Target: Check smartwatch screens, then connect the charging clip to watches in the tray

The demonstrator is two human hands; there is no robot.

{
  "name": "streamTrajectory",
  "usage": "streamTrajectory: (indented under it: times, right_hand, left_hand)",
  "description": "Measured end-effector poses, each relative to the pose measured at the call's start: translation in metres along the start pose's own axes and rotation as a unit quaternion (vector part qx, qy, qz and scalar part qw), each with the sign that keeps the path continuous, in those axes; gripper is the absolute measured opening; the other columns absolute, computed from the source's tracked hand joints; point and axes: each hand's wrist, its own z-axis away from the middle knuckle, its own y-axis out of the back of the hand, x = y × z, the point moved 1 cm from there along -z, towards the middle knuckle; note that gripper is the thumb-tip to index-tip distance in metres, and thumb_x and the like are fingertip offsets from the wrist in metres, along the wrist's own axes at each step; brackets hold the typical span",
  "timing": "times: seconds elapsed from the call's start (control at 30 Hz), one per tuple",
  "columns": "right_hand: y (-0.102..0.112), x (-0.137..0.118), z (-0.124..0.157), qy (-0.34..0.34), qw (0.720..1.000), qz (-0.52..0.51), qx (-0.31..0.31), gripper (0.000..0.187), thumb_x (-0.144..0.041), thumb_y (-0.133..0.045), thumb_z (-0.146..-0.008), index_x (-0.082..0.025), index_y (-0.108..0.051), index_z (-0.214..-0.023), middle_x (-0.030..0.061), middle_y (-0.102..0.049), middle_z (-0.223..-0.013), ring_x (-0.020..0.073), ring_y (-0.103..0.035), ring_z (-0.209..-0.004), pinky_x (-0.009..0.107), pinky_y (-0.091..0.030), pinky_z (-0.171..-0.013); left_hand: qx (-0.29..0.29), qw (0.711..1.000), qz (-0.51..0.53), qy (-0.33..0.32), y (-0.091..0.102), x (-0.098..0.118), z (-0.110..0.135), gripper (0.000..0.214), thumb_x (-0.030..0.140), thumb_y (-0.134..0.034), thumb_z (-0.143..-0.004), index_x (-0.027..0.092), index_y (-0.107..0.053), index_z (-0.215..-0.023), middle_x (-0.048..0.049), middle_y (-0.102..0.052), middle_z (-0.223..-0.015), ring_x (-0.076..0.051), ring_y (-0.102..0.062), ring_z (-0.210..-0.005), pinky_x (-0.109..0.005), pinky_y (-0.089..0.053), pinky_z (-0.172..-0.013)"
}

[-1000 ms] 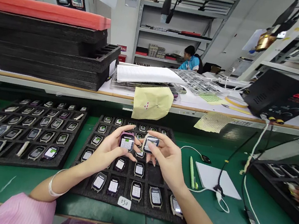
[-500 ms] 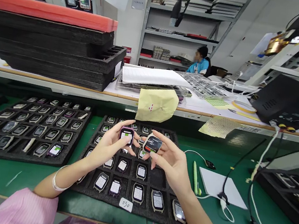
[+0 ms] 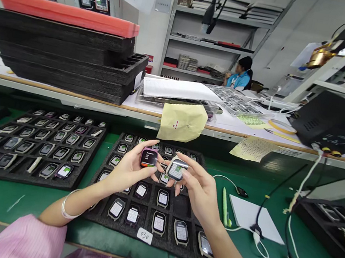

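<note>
My left hand (image 3: 132,167) is closed on a purple-framed smartwatch (image 3: 148,158); its dark screen shows text and a coloured strip at the bottom. Beside it, my right hand (image 3: 198,184) grips a light-framed smartwatch (image 3: 176,169), the thumb at the edge of its lit white and green screen. Both watches face me without straps. Beneath my hands lies a black foam tray (image 3: 161,242) holding several similar watches, many with lit screens. A white label (image 3: 144,236) marked 030 is on its front edge.
Another watch-filled foam tray (image 3: 80,182) lies to the left. At right are a green pen (image 3: 225,205), a white pad (image 3: 258,219) and hanging cables. Stacked black trays (image 3: 61,63) and a power supply (image 3: 337,124) stand on the shelf above. A person (image 3: 241,76) sits behind.
The purple watch's screen has gone from a white and green page to a dark text page. The light-framed watch's screen has gone from dark to white and green.
</note>
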Motion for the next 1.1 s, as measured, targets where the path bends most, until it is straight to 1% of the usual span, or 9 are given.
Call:
streamTrajectory:
  times: [0.1, 0.23, 0.37, 0.5, 0.6, 0.77, 0.9, 1.0, 1.1]
  right_hand:
    - [0.001, 0.002, 0.0, -0.002, 1.0, 0.024, 0.019, 0.026, -0.027, -0.054, -0.095, -0.023, -0.062, -0.119, 0.0037, -0.067, -0.075, 0.0167, -0.064, -0.055, 0.022, -0.048, -0.042]
    - [0.0, 0.002, 0.0, 0.001, 0.999, 0.039, 0.032, 0.023, -0.025, -0.058, -0.093, -0.024, -0.064, -0.116, 0.0034, -0.067, -0.078, 0.0144, -0.063, -0.052, 0.02, -0.045, -0.039]
    - [-0.001, 0.001, 0.001, 0.002, 1.0, 0.023, 0.009, 0.025, -0.025, -0.055, -0.094, -0.024, -0.064, -0.117, 0.0058, -0.068, -0.09, 0.0148, -0.064, -0.056, 0.02, -0.045, -0.04]
    - [-0.001, -0.001, 0.002, -0.008, 0.999, -0.019, -0.034, 0.037, -0.019, -0.058, -0.091, -0.025, -0.057, -0.127, 0.0077, -0.067, -0.101, 0.0184, -0.067, -0.067, 0.023, -0.049, -0.045]
    - [-0.003, -0.003, 0.002, -0.009, 0.999, -0.028, -0.046, 0.045, -0.016, -0.062, -0.087, -0.025, -0.053, -0.13, 0.009, -0.066, -0.105, 0.0207, -0.067, -0.073, 0.024, -0.051, -0.047]
    - [-0.008, -0.005, 0.003, -0.006, 1.0, -0.007, -0.025, 0.046, -0.015, -0.064, -0.086, -0.023, -0.052, -0.13, 0.0104, -0.065, -0.108, 0.0196, -0.067, -0.071, 0.024, -0.052, -0.046]
    - [-0.008, -0.007, 0.006, -0.005, 0.999, -0.008, -0.039, 0.048, -0.016, -0.066, -0.086, -0.023, -0.051, -0.13, 0.0097, -0.066, -0.106, 0.0201, -0.067, -0.074, 0.024, -0.053, -0.048]
    - [-0.008, -0.008, 0.008, -0.009, 0.999, -0.006, -0.046, 0.049, -0.016, -0.066, -0.086, -0.024, -0.05, -0.131, 0.0095, -0.066, -0.105, 0.0204, -0.067, -0.077, 0.024, -0.053, -0.051]
    - [-0.008, -0.01, 0.008, -0.013, 0.999, 0.002, -0.048, 0.05, -0.018, -0.066, -0.086, -0.024, -0.049, -0.132, 0.0109, -0.064, -0.11, 0.0208, -0.067, -0.078, 0.025, -0.054, -0.052]
  left_hand:
    - [-0.011, 1.0, 0.0, -0.011, 0.001, -0.001, 0.001, 0.053, 0.013, -0.064, -0.08, 0.018, -0.043, -0.129, -0.0075, -0.058, -0.101, -0.018, -0.061, -0.089, -0.029, -0.059, -0.069]
    - [-0.011, 1.0, -0.001, -0.014, 0.002, -0.002, 0.001, 0.045, 0.015, -0.06, -0.083, 0.017, -0.046, -0.126, -0.0078, -0.059, -0.099, -0.018, -0.06, -0.087, -0.028, -0.059, -0.065]
    - [0.012, 1.0, -0.015, -0.01, 0.001, -0.001, -0.001, 0.034, 0.021, -0.058, -0.087, 0.016, -0.049, -0.119, -0.006, -0.059, -0.091, -0.016, -0.061, -0.079, -0.025, -0.058, -0.057]
    - [0.03, 0.999, -0.028, -0.007, 0.003, -0.002, -0.003, 0.03, 0.025, -0.058, -0.087, 0.015, -0.051, -0.115, -0.0039, -0.058, -0.082, -0.015, -0.06, -0.072, -0.022, -0.056, -0.049]
    - [0.029, 0.999, -0.021, -0.014, 0.004, -0.001, -0.003, 0.034, 0.022, -0.059, -0.085, 0.017, -0.05, -0.117, -0.0046, -0.058, -0.087, -0.016, -0.061, -0.075, -0.024, -0.056, -0.051]
    - [0.014, 1.0, -0.007, -0.018, 0.002, 0.002, -0.001, 0.053, 0.01, -0.065, -0.075, 0.018, -0.046, -0.124, -0.0055, -0.058, -0.096, -0.017, -0.06, -0.082, -0.027, -0.058, -0.064]
    - [0.01, 1.0, -0.007, -0.003, 0.001, 0.002, 0.002, 0.059, 0.014, -0.067, -0.078, 0.018, -0.041, -0.131, -0.007, -0.057, -0.102, -0.017, -0.061, -0.084, -0.028, -0.057, -0.069]
    - [0.007, 1.0, -0.004, 0.001, 0.001, -0.001, 0.003, 0.062, 0.019, -0.067, -0.079, 0.019, -0.039, -0.134, -0.0081, -0.058, -0.102, -0.019, -0.062, -0.085, -0.028, -0.057, -0.068]
    - [-0.006, 1.0, 0.004, 0.002, 0.001, -0.003, 0.003, 0.062, 0.02, -0.066, -0.081, 0.019, -0.037, -0.135, -0.009, -0.059, -0.102, -0.019, -0.063, -0.084, -0.029, -0.057, -0.066]
